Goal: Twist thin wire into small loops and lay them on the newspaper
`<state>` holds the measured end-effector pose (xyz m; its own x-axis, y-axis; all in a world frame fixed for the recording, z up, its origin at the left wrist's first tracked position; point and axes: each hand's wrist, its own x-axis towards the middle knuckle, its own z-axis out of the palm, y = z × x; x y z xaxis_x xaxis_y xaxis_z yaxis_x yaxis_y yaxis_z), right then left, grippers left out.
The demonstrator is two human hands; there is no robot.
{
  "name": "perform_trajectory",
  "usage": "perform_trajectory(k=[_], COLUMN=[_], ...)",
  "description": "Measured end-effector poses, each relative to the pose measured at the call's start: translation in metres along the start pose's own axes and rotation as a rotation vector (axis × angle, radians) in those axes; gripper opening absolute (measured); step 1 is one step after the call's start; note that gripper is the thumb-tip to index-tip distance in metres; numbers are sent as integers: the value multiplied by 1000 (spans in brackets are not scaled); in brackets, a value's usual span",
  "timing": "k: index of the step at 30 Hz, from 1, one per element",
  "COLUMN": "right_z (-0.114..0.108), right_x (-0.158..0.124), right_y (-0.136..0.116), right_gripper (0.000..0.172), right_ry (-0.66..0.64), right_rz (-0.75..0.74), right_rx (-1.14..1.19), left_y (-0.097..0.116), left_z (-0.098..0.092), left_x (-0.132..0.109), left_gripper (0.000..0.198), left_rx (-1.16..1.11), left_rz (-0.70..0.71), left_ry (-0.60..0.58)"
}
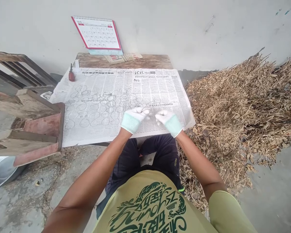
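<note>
A sheet of newspaper (157,87) is covering most of a wooden table (157,60), its near edge hanging above the seated person's lap and its far edge leaving a strip of bare wood before the wall (160,26). Worn wooden furniture (43,127) is crowding the left edge, while a heap of dry stalks (228,106) is lying beyond the right; open room is running between the hands and the newspaper's right edge. Thin dark rings (113,105) are lying across the paper, mostly left and centre. Both forearms are reaching forward, the white-gloved left hand (137,116) and right hand (165,118) facing each other, slightly apart, fingers curling inward over the near half. A thin dark line is showing at the left fingertips; whether either hand is pinching anything, one cannot tell.
</note>
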<state>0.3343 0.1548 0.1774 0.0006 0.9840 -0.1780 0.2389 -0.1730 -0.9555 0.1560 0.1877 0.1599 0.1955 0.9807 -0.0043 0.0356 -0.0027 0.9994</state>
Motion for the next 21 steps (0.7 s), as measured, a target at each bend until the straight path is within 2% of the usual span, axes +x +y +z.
perform_trajectory(k=[8,21], right_z=[-1,3], right_x=[-4,-1], right_y=[-3,3], right_gripper=[20,19], right_ry=[-96,-118], right_rz=[-31,-102], right_rx=[-41,54], left_y=[5,-12], left_z=[3,3], left_x=[-3,2], left_gripper=[30,32], left_rx=[39,46], left_rz=[16,-51], left_ry=[-24,-119])
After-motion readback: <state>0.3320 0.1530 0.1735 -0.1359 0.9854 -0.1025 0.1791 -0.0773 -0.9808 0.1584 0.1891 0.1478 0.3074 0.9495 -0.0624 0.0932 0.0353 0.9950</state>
